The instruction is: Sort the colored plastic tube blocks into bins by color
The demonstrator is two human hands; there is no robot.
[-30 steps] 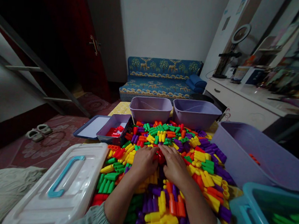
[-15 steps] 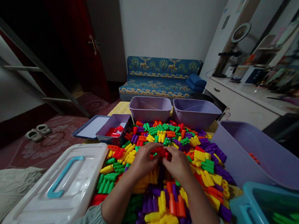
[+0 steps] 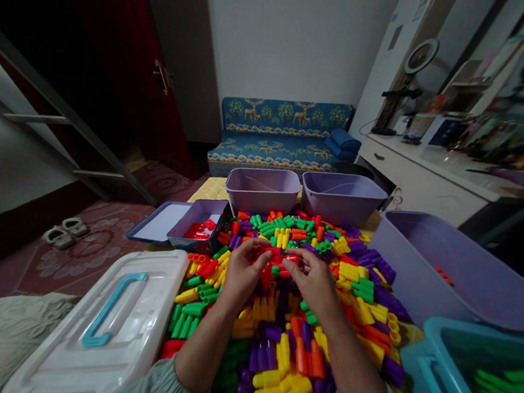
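Over the middle of a heap of bullet-shaped plastic building pieces (image 3: 277, 349), my two hands face each other. Red building pieces (image 3: 279, 257) sit between them. My left hand (image 3: 240, 276) has its thumb and fingers curled on the left end of the red pieces. On the other end, my right hand (image 3: 316, 282) grips with thumb and fingertips. How the red pieces join is partly hidden by the fingers. Yellow, green, purple and orange pieces lie beneath and around both hands.
Two purple bins (image 3: 262, 190) stand behind the heap. A larger purple bin (image 3: 422, 267) and a teal bin (image 3: 431, 361) holding green pieces are at right. At left are a purple box (image 3: 219, 208) with red pieces and a white lid (image 3: 139, 320) with a blue handle.
My hands have drawn slightly apart and the fingers have opened a little around the red pieces, so more red shows between them. The bins and heap look unchanged.
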